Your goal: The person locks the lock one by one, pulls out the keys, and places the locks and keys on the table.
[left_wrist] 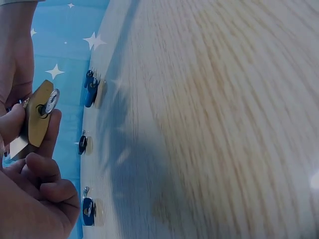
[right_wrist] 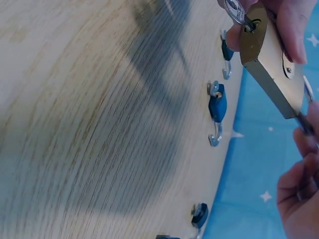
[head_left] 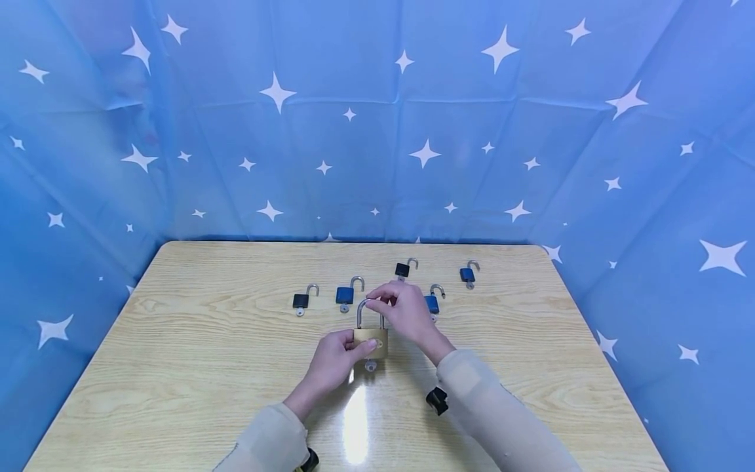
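Observation:
A large brass padlock is held upright above the table, its silver shackle pointing up. My left hand grips the lock body from the left, thumb across its front. From the right, my right hand pinches the shackle near its top. A round-headed key sticks out of the keyhole in the lock's underside, as the left wrist view shows. In the right wrist view, the brass body hangs tilted between both hands.
Smaller padlocks with swung-open shackles and keys in them lie behind the hands: a blue padlock, a black padlock, another black padlock, a second blue padlock and a third. A star-patterned blue curtain surrounds the wooden table.

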Motion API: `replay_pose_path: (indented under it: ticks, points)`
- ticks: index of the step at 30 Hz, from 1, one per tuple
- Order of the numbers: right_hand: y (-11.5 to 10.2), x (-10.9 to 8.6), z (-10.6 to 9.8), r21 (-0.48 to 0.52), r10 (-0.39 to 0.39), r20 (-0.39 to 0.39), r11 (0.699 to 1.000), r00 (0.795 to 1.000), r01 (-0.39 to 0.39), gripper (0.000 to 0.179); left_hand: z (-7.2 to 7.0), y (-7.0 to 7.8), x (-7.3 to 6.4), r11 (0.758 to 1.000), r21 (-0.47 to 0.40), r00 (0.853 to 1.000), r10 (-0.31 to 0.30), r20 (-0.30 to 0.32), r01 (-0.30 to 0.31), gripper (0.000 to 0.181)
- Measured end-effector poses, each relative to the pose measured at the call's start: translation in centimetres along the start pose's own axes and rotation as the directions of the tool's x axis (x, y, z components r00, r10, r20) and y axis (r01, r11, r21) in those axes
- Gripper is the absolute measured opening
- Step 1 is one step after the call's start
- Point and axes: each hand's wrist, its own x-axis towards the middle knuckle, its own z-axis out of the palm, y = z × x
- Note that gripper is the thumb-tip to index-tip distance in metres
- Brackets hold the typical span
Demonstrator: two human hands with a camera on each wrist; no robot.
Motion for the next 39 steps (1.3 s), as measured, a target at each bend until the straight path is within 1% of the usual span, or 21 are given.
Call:
replay_pose_path:
  ticks: [5, 11, 19, 23, 27, 33, 39]
  points:
    - [-0.3, -0.1, 0.2, 0.013, -0.02, -0.021, 1.0, 1.0, 0.02, 0.004, 0.3, 0.3, -0.1, 0.999, -0.033, 1.0, -0.014, -0.016, 0.013, 0.036]
    - [-0.8, -0.2, 0.3, -0.018, -0.042, -0.042, 0.999, 0.998, 0.041, 0.006, 0.4, 0.4, -0.2, 0.997, -0.071, 0.999, -0.011, -0.04, 0.008, 0.031]
    - [-1.1, -0.7, 0.5, -0.068, -0.034, -0.024, 0.997, 0.999, 0.032, 0.008, 0.7, -0.1, -0.2, 0.995, -0.101, 0.999, -0.006, -0.052, 0.001, 0.031]
    - [-1.1, -1.1, 0.7, -0.086, -0.029, -0.028, 0.996, 0.999, 0.027, 0.008, 0.7, -0.2, -0.1, 0.996, -0.092, 0.998, -0.008, -0.063, 0.002, 0.028]
    - [-0.9, -1.5, 0.8, -0.089, -0.042, -0.057, 0.995, 0.997, 0.037, 0.008, 0.7, 0.0, -0.1, 0.997, -0.081, 0.997, -0.004, -0.072, -0.002, 0.028]
    - [-0.1, -2.0, 1.2, -0.072, -0.03, -0.065, 0.997, 0.997, 0.026, 0.007, 1.0, 0.0, -0.1, 0.998, -0.053, 0.997, -0.019, -0.073, 0.015, 0.03]
    - [0.2, -2.2, 1.7, -0.136, -0.079, -0.073, 0.988, 0.994, 0.069, 0.007, 1.4, -0.6, 0.3, 0.997, -0.078, 0.998, -0.008, -0.067, 0.003, 0.025]
